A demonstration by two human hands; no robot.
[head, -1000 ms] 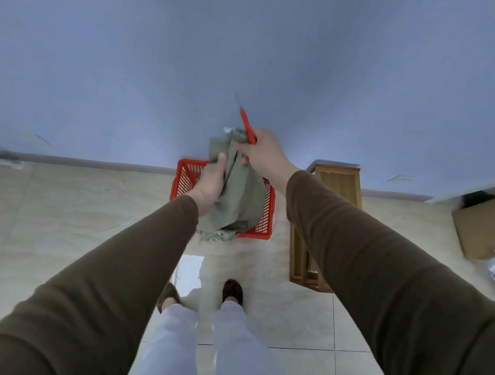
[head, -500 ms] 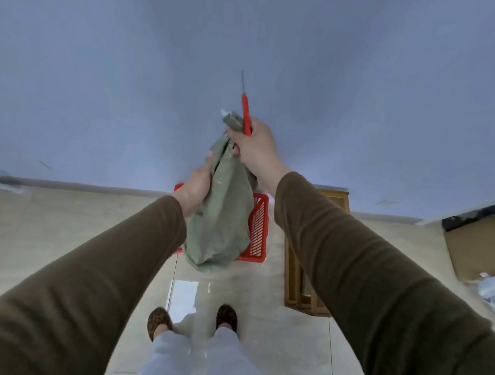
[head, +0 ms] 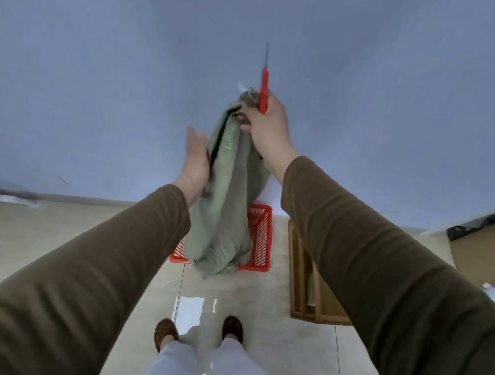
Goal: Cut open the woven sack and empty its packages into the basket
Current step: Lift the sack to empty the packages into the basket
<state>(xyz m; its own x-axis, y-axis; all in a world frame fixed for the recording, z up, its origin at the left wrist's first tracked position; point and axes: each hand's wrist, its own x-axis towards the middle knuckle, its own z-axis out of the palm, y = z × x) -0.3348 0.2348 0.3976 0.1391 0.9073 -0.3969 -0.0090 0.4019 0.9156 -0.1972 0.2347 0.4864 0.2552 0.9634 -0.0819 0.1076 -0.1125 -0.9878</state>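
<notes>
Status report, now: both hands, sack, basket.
Right hand grips sack top plus red cutter. Left hand open, flat against sack. Sack hangs over red basket. Nothing in the way.

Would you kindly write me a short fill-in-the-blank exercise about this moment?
1. The right hand grips the sack and a ____ cutter.
2. The left hand lies ____ against the sack.
3. The sack hangs above the ____.
4. The cutter's blade points ____.

Missing words: red; open; basket; up

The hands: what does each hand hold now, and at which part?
The right hand grips the green sack by its bunched top end, together with the red cutter at its handle. The left hand, fingers straight, holds nothing beside the sack.
</notes>
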